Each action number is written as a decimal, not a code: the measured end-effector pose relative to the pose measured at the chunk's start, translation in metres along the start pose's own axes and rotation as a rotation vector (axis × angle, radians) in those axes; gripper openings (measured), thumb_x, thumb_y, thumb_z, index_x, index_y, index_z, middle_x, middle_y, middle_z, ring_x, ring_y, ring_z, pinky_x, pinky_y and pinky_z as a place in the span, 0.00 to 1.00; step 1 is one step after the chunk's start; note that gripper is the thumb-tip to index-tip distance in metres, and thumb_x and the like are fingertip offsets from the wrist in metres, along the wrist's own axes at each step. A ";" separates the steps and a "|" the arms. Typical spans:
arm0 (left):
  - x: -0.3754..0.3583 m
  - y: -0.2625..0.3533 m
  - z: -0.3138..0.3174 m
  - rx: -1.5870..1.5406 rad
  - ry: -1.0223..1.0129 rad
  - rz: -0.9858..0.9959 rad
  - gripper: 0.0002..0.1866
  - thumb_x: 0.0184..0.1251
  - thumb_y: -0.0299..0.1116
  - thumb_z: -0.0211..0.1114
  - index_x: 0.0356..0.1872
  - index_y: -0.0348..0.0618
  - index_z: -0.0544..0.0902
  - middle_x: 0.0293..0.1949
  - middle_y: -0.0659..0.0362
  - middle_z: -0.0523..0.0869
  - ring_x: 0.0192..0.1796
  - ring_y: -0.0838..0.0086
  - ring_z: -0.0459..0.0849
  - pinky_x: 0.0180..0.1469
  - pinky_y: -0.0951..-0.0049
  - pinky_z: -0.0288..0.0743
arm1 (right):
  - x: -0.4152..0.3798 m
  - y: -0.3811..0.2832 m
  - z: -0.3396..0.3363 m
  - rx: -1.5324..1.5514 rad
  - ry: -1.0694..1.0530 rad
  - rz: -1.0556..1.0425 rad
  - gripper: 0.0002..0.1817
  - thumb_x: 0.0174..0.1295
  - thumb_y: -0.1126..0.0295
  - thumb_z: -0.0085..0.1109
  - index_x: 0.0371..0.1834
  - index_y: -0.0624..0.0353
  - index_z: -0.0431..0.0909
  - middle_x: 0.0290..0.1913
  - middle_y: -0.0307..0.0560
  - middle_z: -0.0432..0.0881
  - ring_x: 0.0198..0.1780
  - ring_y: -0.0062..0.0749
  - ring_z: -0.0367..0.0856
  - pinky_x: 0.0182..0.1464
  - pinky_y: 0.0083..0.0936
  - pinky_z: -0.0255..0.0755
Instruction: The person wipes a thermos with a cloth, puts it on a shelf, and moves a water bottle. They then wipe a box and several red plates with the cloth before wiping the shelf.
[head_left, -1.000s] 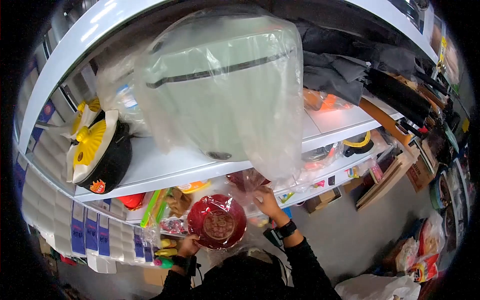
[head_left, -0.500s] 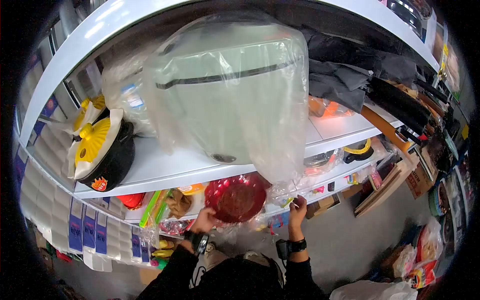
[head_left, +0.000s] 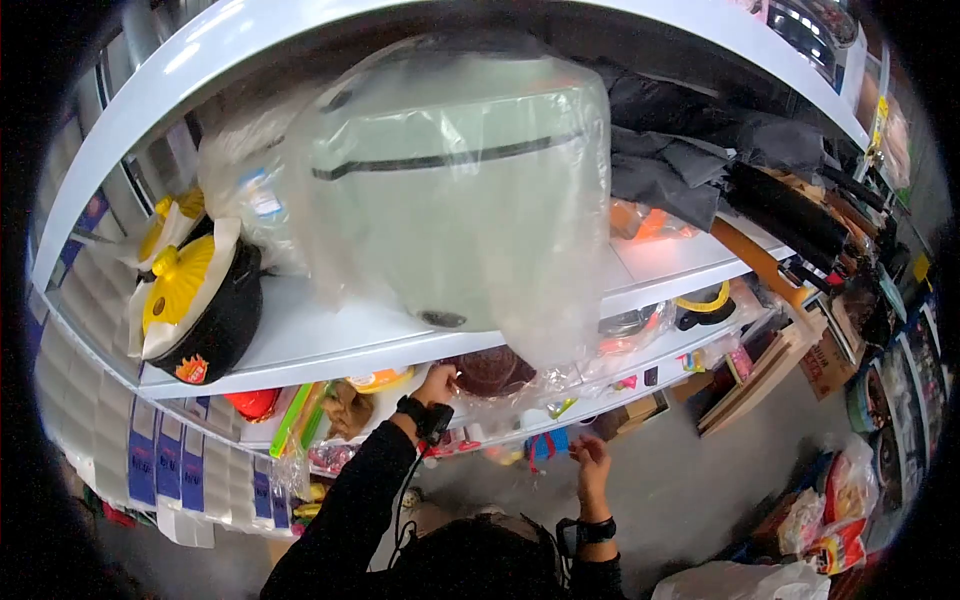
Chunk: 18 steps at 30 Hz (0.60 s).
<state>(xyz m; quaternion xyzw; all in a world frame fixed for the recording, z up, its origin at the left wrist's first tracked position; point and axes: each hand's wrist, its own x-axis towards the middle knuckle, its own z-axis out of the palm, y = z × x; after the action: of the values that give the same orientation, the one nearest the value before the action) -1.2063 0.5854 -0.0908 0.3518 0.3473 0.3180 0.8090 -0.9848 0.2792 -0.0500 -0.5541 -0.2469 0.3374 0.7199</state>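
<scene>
My left hand (head_left: 437, 386) is closed at the left edge of a dark red bowl (head_left: 492, 373), which lies partly under the upper shelf's front edge. My right hand (head_left: 592, 465) hangs lower, in front of the lower shelf, with its fingers loosely bent and apart and nothing visible in them. A blue item with red straps (head_left: 547, 447) is just left of it. Above both hands, a large pale green box-shaped item (head_left: 450, 230) in clear plastic stands on the upper shelf (head_left: 330, 345).
Two black pots with yellow lids (head_left: 215, 310) stand at the upper shelf's left. Black-wrapped items and pans (head_left: 790, 210) lie at its right. Below are a green-edged item (head_left: 298, 420) and wooden boards (head_left: 765, 380). Plastic bags (head_left: 845, 500) are on the floor at right.
My left hand and the red bowl have moved up and inward, so the upper shelf hides more of the bowl. My right hand has dropped lower, its fingers looser.
</scene>
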 end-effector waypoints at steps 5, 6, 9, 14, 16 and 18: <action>-0.052 0.041 0.041 0.611 0.048 -0.033 0.08 0.53 0.37 0.56 0.27 0.45 0.73 0.28 0.61 0.72 0.30 0.69 0.73 0.35 0.69 0.72 | -0.012 0.002 0.001 0.001 -0.035 0.071 0.07 0.57 0.77 0.46 0.39 0.63 0.70 0.34 0.44 0.77 0.35 0.31 0.77 0.38 0.25 0.71; -0.059 0.047 0.046 0.392 0.056 -0.212 0.08 0.54 0.38 0.56 0.29 0.45 0.73 0.29 0.61 0.73 0.32 0.69 0.74 0.38 0.70 0.74 | -0.012 0.006 0.000 -0.003 -0.042 0.087 0.07 0.57 0.77 0.46 0.39 0.63 0.70 0.34 0.44 0.77 0.35 0.30 0.77 0.37 0.24 0.71; -0.054 0.040 0.022 0.258 0.061 -0.306 0.08 0.56 0.38 0.55 0.32 0.45 0.75 0.32 0.62 0.76 0.34 0.71 0.76 0.41 0.70 0.75 | -0.006 0.022 -0.001 -0.012 -0.116 0.067 0.07 0.58 0.78 0.46 0.38 0.63 0.70 0.33 0.44 0.77 0.34 0.30 0.77 0.36 0.24 0.72; -0.053 0.036 0.007 0.222 0.072 -0.293 0.04 0.49 0.26 0.55 0.29 0.41 0.72 0.24 0.58 0.75 0.24 0.68 0.75 0.31 0.65 0.77 | -0.003 0.023 0.015 -0.076 -0.116 0.127 0.07 0.56 0.80 0.47 0.38 0.64 0.71 0.32 0.44 0.77 0.34 0.30 0.77 0.36 0.25 0.73; -0.060 0.047 0.015 0.244 0.046 -0.264 0.04 0.49 0.26 0.56 0.28 0.43 0.73 0.24 0.60 0.75 0.24 0.70 0.74 0.32 0.67 0.77 | -0.003 0.020 0.023 -0.082 -0.146 0.100 0.08 0.55 0.81 0.48 0.38 0.64 0.71 0.32 0.45 0.77 0.33 0.30 0.77 0.36 0.25 0.73; -0.047 0.047 0.003 0.263 -0.012 -0.238 0.04 0.51 0.29 0.58 0.30 0.46 0.75 0.25 0.61 0.76 0.25 0.72 0.75 0.31 0.70 0.76 | -0.009 0.008 0.031 -0.028 -0.159 0.159 0.08 0.55 0.77 0.52 0.39 0.64 0.71 0.32 0.44 0.77 0.30 0.28 0.76 0.30 0.24 0.71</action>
<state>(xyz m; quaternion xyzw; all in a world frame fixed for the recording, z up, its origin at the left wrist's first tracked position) -1.2430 0.5741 -0.0363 0.4127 0.4203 0.1695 0.7901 -1.0154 0.2932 -0.0493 -0.5533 -0.2630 0.4330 0.6612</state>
